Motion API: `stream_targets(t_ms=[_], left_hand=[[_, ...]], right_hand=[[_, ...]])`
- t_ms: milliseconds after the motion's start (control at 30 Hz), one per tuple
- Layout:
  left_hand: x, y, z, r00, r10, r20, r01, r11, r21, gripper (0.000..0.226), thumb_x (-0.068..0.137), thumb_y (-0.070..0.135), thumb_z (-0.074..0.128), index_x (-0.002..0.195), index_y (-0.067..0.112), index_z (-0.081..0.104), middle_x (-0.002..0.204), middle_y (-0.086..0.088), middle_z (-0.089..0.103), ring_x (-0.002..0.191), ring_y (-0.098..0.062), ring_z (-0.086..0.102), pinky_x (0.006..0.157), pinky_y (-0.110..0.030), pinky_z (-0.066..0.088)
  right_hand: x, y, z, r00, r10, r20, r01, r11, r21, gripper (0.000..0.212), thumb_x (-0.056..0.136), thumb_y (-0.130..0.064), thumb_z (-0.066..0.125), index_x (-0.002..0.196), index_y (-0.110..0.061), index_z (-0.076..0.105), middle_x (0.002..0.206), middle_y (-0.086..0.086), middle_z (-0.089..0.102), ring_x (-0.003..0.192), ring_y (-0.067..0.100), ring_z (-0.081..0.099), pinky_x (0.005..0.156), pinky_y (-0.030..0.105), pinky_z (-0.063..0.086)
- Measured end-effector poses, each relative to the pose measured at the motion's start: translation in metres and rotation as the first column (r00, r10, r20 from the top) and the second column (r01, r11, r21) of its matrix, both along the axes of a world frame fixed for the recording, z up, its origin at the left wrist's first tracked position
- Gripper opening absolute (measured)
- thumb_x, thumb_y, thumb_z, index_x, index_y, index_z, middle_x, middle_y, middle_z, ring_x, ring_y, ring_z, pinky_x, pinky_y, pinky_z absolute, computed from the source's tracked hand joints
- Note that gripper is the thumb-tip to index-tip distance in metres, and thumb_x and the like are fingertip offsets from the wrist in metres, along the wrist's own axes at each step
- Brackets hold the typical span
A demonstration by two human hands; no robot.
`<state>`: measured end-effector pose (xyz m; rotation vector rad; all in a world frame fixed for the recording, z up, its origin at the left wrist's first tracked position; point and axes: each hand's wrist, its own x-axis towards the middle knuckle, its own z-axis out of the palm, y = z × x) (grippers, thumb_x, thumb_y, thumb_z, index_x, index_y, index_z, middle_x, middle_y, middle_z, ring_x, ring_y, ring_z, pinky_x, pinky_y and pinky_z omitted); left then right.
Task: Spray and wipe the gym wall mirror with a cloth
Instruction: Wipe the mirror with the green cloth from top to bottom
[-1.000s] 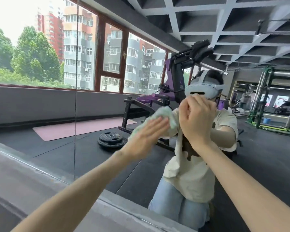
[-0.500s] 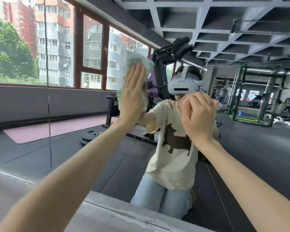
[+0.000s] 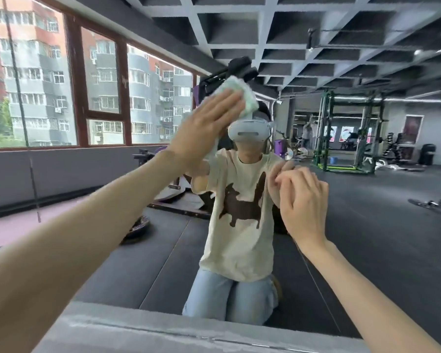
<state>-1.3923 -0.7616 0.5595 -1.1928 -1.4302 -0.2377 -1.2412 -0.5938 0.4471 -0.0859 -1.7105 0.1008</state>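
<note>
Both hands are up at the mirror (image 3: 382, 238) in the head view: the left hand (image 3: 209, 123), fingers straight and flat, presses the pale green cloth (image 3: 242, 94) to the glass just above centre frame, while the right hand (image 3: 302, 200), fingers loosely curled, holds nothing right of centre. Over the last second the cloth has swept up from chest height and across to here, so wiping looks underway, the lower glass probably still to do.
</note>
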Motion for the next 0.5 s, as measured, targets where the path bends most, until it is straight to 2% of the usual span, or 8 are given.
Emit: stream_targets(t_ms=[67, 133, 200, 267, 333, 400, 467, 500], left_hand=[[0.013, 0.026, 0.009, 0.993, -0.067, 0.098, 0.047, 0.979, 0.198, 0.07, 0.083, -0.016, 0.043, 0.144, 0.016, 0.034, 0.152, -0.005, 0.031, 0.142, -0.023, 0.022, 0.118, -0.041, 0.017], [0.022, 0.052, -0.018, 0.992, -0.092, 0.083, 0.074, 0.977, 0.2, 0.068, 0.08, -0.015, 0.037, 0.142, 0.012, 0.038, 0.15, -0.008, 0.034, 0.141, -0.025, 0.026, 0.12, -0.034, 0.006], [0.032, 0.067, -0.066, 0.99, -0.122, -0.066, 0.117, 0.99, -0.075, 0.062, 0.079, -0.01, 0.035, 0.138, 0.005, 0.044, 0.146, -0.014, 0.04, 0.137, -0.029, 0.033, 0.119, -0.034, 0.005], [0.037, 0.063, -0.113, 0.974, -0.204, -0.099, 0.15, 0.905, -0.398, 0.052, 0.083, -0.01, 0.044, 0.134, 0.001, 0.048, 0.141, -0.015, 0.046, 0.133, -0.03, 0.04, 0.116, -0.04, 0.019], [0.036, 0.052, -0.133, 0.97, -0.231, -0.077, 0.146, 0.805, -0.574, 0.05, 0.085, -0.009, 0.056, 0.133, 0.003, 0.05, 0.14, -0.012, 0.048, 0.132, -0.026, 0.043, 0.113, -0.041, 0.028], [0.032, 0.043, -0.116, 0.973, -0.208, -0.105, 0.113, 0.816, -0.568, 0.056, 0.083, -0.011, 0.058, 0.136, 0.007, 0.047, 0.143, -0.009, 0.045, 0.133, -0.023, 0.041, 0.113, -0.04, 0.028], [0.046, 0.043, -0.075, 0.993, -0.105, -0.046, 0.079, 0.918, -0.388, 0.066, 0.082, -0.017, 0.041, 0.143, 0.008, 0.036, 0.15, -0.01, 0.033, 0.139, -0.027, 0.031, 0.114, -0.045, 0.024], [0.06, 0.048, -0.056, 0.998, -0.037, 0.059, 0.052, 0.961, -0.271, 0.066, 0.085, -0.016, 0.031, 0.147, 0.007, 0.027, 0.154, -0.01, 0.024, 0.142, -0.028, 0.023, 0.117, -0.045, 0.018]], right_hand=[[0.004, 0.0, 0.004, 0.998, 0.049, -0.047, -0.053, 0.995, -0.082, 0.012, 0.093, -0.01, 0.045, 0.096, -0.012, 0.056, 0.09, -0.005, 0.057, 0.081, 0.01, 0.049, 0.076, 0.025, 0.025], [0.007, 0.001, 0.005, 0.996, 0.051, -0.076, -0.062, 0.988, -0.141, 0.016, 0.09, -0.007, 0.046, 0.104, -0.012, 0.054, 0.093, -0.008, 0.054, 0.083, 0.008, 0.049, 0.078, 0.024, 0.025], [0.011, 0.0, -0.002, 0.992, 0.044, -0.119, -0.069, 0.974, -0.215, 0.022, 0.087, -0.003, 0.047, 0.106, -0.012, 0.052, 0.093, -0.007, 0.052, 0.084, 0.011, 0.05, 0.079, 0.024, 0.026], [0.016, -0.005, -0.013, 0.982, 0.034, -0.185, -0.095, 0.938, -0.333, 0.025, 0.085, 0.001, 0.047, 0.106, -0.013, 0.052, 0.092, -0.005, 0.051, 0.084, 0.017, 0.052, 0.08, 0.029, 0.03], [0.022, -0.007, -0.029, 0.986, 0.006, -0.167, -0.074, 0.912, -0.403, 0.027, 0.084, 0.003, 0.048, 0.106, -0.012, 0.052, 0.091, -0.005, 0.05, 0.084, 0.022, 0.053, 0.081, 0.034, 0.033], [0.028, 0.001, -0.041, 0.995, -0.033, -0.09, 0.0, 0.938, -0.347, 0.029, 0.082, 0.005, 0.05, 0.105, -0.012, 0.052, 0.091, -0.003, 0.051, 0.084, 0.022, 0.054, 0.078, 0.029, 0.029], [0.036, 0.017, -0.041, 0.996, -0.077, -0.053, 0.059, 0.959, -0.278, 0.029, 0.08, 0.005, 0.048, 0.104, -0.011, 0.052, 0.092, 0.001, 0.055, 0.084, 0.023, 0.054, 0.075, 0.027, 0.025], [0.04, 0.025, -0.037, 0.993, -0.1, -0.058, 0.079, 0.955, -0.284, 0.03, 0.08, 0.005, 0.046, 0.104, -0.011, 0.052, 0.093, 0.002, 0.056, 0.085, 0.023, 0.053, 0.075, 0.027, 0.025]])
